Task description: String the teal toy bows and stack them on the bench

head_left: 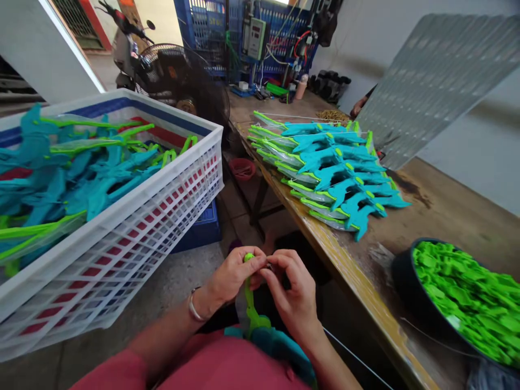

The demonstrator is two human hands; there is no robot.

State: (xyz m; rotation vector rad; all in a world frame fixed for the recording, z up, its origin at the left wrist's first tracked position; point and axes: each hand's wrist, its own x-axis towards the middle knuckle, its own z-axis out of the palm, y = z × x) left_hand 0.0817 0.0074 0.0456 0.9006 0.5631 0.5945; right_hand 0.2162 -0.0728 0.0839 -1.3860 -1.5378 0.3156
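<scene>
Workroom with a long wooden bench [450,216] running from 1 to 5 o'clock, directions being read from the centre of the view. Nearest, at 6 o'clock, a teal-and-green piece [252,319] rests against the wearer's red shirt [227,363], its green stem upright and its teal part lying below. Left hand [231,276], ringed at the wrist by a bangle [195,306]: thumb and fingers pinch the stem near its rounded green tip. Right hand [294,281]: thumb and forefinger are pressed together on a small dark part [269,266], too small to identify, just beside that tip; the two hands meet there. Step in hand, as judged from this posture: fine fingertip work at the stem's upper end. Such a move appears to call for a steady left pinch, with small, precise adjustment by the right; a slip could drop the small part.

At 4 o'clock, a black tub [400,279] heaped with loose green parts [467,303] stands on the bench. From 8 to 10 o'clock, a white crate [184,197] holds jumbled teal-and-green pieces. At 2 o'clock, similar pieces [337,168] lie in an overlapping row on the bench. Farther off: another person's hand [358,107] at 1 to 2 o'clock, beside a corrugated sheet [442,81]; a black fan [184,105] and a scooter [125,54] toward 11; a control box [257,39] at 12.
</scene>
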